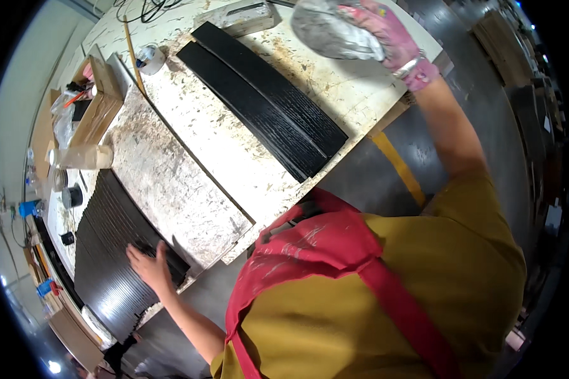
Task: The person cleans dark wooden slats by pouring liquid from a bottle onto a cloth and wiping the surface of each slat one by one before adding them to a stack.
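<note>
My bare left hand (150,268) rests with fingers apart on a row of dark, ribbed strips (110,243) lying side by side at the table's left. A pink, stained glove covers my right hand (389,35), raised over the far right part of the table. Its fingers close round a bunched grey-white cloth (335,31), smudged dark. Between the hands, two black boards with a wood-grain surface (259,104) lie lengthwise, side by side, their near ends by the table edge. Neither hand touches them.
The paint-spattered table (373,95) carries a grey block (243,19), a small cup (150,59) and a thin wooden stick (133,54). A cardboard box (101,101), a cloudy plastic bottle (85,156) and a dark round container (72,196) stand at the left.
</note>
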